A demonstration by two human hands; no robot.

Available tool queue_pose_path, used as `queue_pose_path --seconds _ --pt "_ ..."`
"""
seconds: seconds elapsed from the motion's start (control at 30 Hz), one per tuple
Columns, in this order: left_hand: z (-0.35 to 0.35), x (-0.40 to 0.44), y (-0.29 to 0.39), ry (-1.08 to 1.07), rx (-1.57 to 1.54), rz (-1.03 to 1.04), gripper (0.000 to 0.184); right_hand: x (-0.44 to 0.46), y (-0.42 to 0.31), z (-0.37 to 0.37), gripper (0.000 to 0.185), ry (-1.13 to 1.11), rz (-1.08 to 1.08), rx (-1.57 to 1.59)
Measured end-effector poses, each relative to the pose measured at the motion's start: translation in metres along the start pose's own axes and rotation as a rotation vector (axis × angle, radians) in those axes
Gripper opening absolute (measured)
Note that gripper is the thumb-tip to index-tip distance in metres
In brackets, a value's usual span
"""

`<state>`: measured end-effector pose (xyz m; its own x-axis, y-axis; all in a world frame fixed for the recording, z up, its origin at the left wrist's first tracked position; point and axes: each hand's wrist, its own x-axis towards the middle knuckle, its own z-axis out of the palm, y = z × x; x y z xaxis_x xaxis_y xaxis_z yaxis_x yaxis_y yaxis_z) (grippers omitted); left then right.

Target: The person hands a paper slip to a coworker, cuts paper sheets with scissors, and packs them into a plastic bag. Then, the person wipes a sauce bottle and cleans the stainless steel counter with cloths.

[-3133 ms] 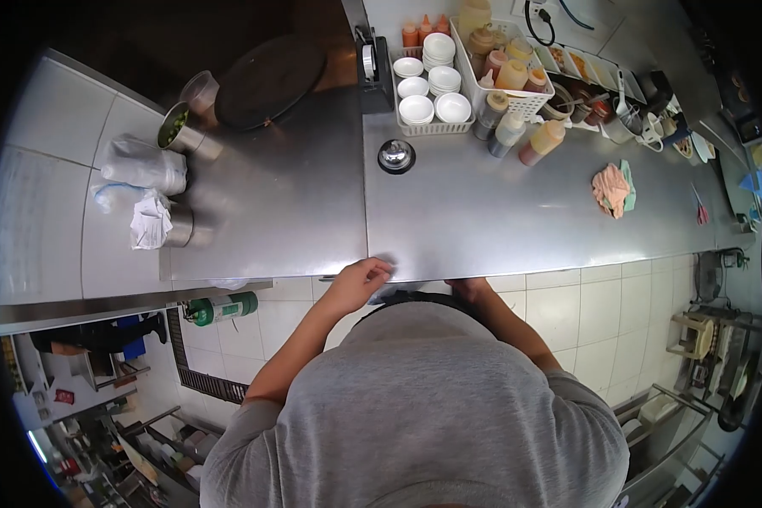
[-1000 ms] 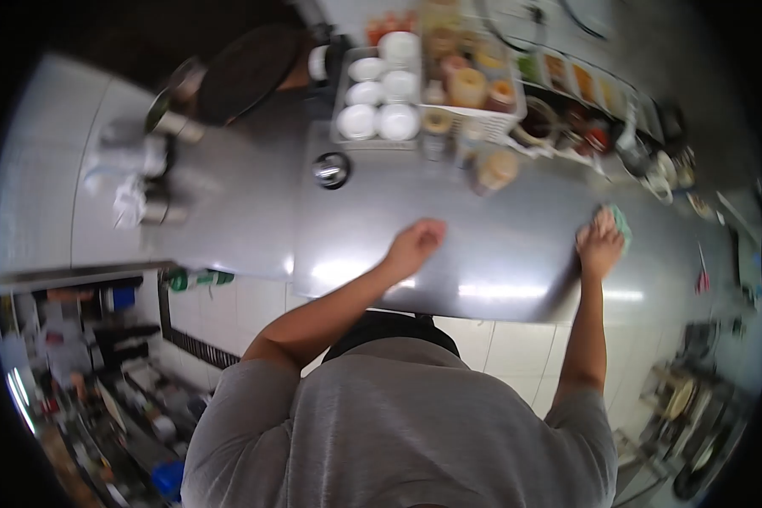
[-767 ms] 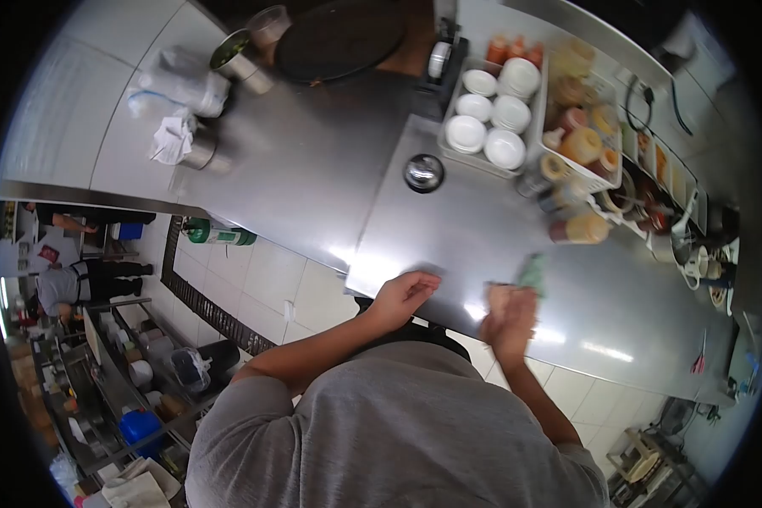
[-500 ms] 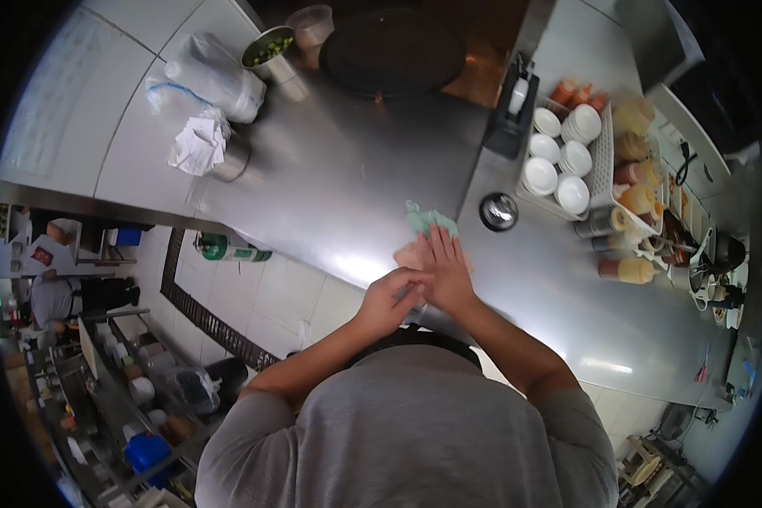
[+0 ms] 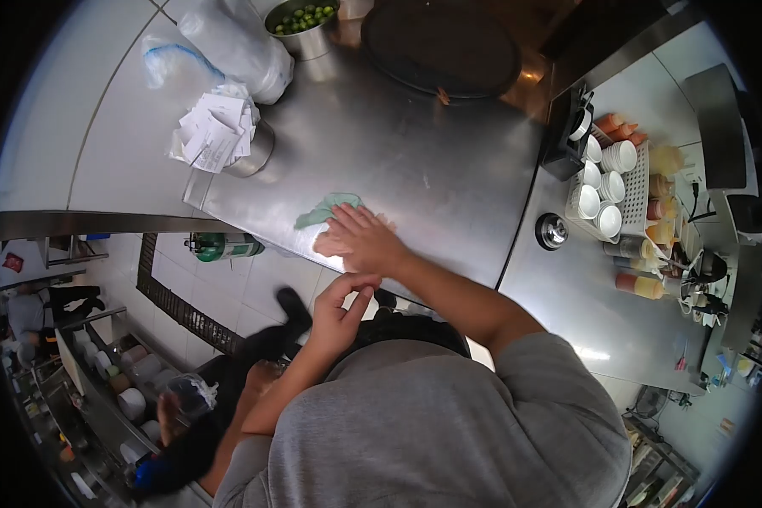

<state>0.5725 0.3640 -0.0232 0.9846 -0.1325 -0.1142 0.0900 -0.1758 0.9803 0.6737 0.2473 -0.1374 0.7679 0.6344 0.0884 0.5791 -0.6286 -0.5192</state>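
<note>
My right hand (image 5: 366, 244) lies flat, fingers stretched out, on top of a cloth. The cloth's green part (image 5: 317, 212) spreads beyond the fingertips, and a pinkish part (image 5: 332, 244) shows beside the palm. Both rest on the steel counter (image 5: 381, 152), close to its front edge. Just below my right wrist is my left hand (image 5: 343, 309), its fingers curled in toward the thumb, with nothing visible in them. Whether it touches the wrist I cannot tell.
Slips of paper fill a metal container (image 5: 258, 152) at the left. Behind stand a bowl of green fruit (image 5: 303, 34) and a dark round plate (image 5: 440, 46). A bell (image 5: 551, 231) and a basket of white cups (image 5: 633, 203) are right. Another person's arm (image 5: 237, 423) shows at lower left.
My right hand and the cloth have moved left along the counter. My left hand has moved left and down with it. Another person has come into view at the lower left.
</note>
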Motion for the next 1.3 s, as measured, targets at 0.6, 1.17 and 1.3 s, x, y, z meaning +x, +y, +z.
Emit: queue_pose_path --seconds 0.6,1.17,1.3 --pt "-0.037 0.004 -0.028 0.06 0.047 -0.051 0.016 0.0 0.133 -0.061 0.063 0.232 0.644 -0.42" --pt "-0.086 -0.044 -0.055 0.3 0.022 -0.23 0.018 0.069 0.168 -0.101 0.048 0.477 1.088 0.041" --pt "-0.067 -0.043 -0.059 0.271 -0.104 -0.19 0.017 0.11 0.115 0.033 0.036 0.413 0.256 -0.095"
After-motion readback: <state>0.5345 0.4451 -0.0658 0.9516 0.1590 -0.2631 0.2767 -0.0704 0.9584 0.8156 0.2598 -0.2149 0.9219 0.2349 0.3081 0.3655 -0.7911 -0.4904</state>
